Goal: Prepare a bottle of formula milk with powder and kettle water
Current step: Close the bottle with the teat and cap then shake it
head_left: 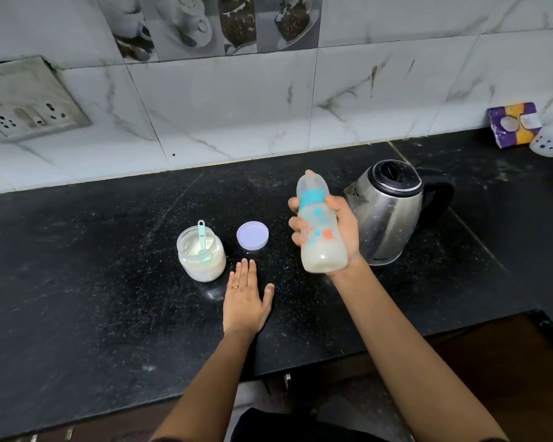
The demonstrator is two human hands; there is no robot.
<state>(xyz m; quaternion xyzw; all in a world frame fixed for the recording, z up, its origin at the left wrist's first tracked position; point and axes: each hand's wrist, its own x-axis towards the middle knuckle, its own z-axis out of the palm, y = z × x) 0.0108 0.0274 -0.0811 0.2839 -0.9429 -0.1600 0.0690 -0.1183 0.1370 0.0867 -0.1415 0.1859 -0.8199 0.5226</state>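
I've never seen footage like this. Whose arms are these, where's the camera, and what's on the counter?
No machine here: a person wears one wide-angle camera on the head, looking down at their own bare hands. The right hand grips a baby bottle with milky liquid at its bottom. The left hand rests flat on the black counter. There stand an open jar of powder with a scoop inside, a lilac lid beside it, and a steel kettle.

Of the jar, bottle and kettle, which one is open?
The powder jar: its purple lid lies beside it and a scoop stands inside. The bottle and kettle are closed.
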